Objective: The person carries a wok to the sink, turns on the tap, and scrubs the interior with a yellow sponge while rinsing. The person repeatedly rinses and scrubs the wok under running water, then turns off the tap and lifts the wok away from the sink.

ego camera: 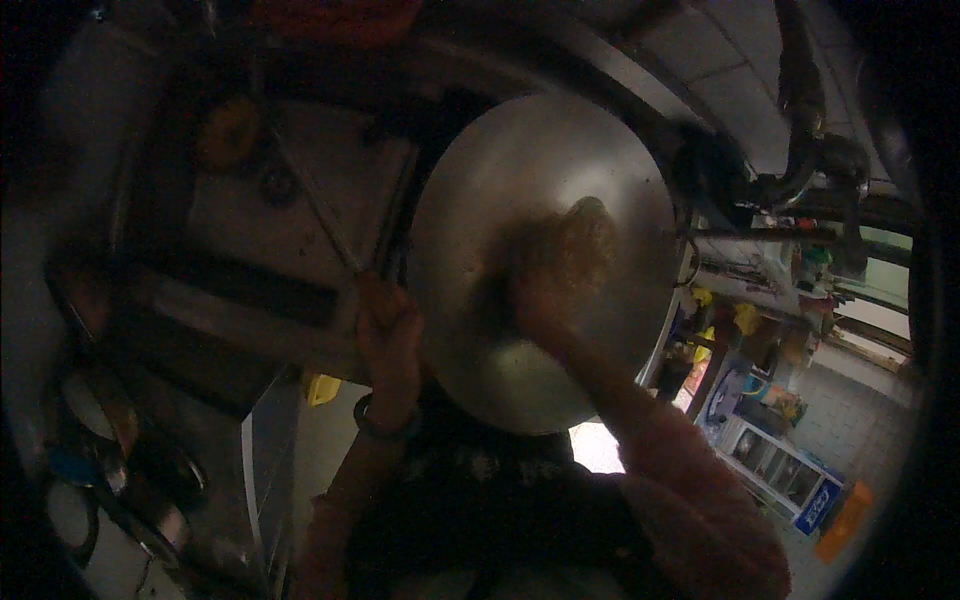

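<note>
A large round metal pan, possibly a wok [472, 180], fills the middle of the view. My right hand [536, 300] reaches over its inner surface and is closed around a blurred, pale brown wad [589, 244]; whether this is a scrubber, a cloth or food cannot be told. Left of the pan, my left hand [386, 315], with a dark band on its wrist, grips the lower end of a long thin rod or utensil handle [315, 199]. The rod slants up and left over a dark work surface; its far end is lost in shadow.
A round yellowish item [229, 133] lies at upper left on the dark surface [337, 142]. Metal pots or bowls [94, 405] stand at lower left. A pipe with a valve [806, 161] is at upper right. Beyond are cluttered shelves and a white-framed cabinet [776, 457].
</note>
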### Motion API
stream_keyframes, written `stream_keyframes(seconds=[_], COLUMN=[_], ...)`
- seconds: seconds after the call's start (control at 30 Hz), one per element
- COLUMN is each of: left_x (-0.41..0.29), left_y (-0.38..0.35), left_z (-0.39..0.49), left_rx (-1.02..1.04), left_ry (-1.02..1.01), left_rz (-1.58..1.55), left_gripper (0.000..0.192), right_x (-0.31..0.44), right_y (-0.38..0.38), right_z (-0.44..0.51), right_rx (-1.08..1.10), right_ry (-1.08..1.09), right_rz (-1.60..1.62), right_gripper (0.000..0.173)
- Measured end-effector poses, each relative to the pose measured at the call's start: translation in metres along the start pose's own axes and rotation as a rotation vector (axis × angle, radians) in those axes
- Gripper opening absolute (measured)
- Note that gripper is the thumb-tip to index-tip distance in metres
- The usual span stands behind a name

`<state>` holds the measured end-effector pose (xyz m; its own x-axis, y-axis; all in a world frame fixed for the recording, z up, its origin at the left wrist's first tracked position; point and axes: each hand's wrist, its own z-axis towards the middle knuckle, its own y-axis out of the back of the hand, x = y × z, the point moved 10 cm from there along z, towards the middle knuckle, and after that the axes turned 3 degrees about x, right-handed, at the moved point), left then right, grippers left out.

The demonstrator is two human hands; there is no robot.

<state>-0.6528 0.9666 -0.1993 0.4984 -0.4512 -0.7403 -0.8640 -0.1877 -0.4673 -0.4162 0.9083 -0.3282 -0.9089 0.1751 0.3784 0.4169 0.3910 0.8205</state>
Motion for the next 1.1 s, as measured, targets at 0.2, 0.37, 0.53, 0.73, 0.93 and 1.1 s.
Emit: stream_keyframes(seconds=[0.2,0.37,0.53,0.73,0.93,1.1], left_x=[-0.015,-0.023,-0.027,-0.028,-0.028,-0.028], left_y=[-0.017,-0.021,-0.027,-0.028,-0.028,-0.033], left_z=[-0.015,-0.005,-0.001,-0.004,-0.007,-0.005], left_rx=[-0.033,-0.020,0.117,-0.012,-0.075,0.014], left_ry=[-0.098,-0.161,-0.215,-0.049,-0.046,-0.025], left_rz=[-0.026,-0.019,-0.095,-0.030,-0.245,-0.230], left_gripper=[0.035,0.027,0.024,0.024,0.030,0.033], right_x=[0.002,0.040,0.057,0.062,0.028,0.058], right_y=[-0.016,0.020,0.033,0.029,0.050,0.092], right_z=[-0.009,0.001,0.016,0.027,0.073,0.072], right_rx=[0.135,-0.026,0.080,-0.148,-0.268,-0.624], right_ry=[-0.087,-0.037,-0.173,-0.014,-0.202,-0.154], right_rz=[0.051,0.475,0.115,0.065,0.231,0.101], right_gripper=[0.032,0.028,0.029,0.027,0.038,0.030])
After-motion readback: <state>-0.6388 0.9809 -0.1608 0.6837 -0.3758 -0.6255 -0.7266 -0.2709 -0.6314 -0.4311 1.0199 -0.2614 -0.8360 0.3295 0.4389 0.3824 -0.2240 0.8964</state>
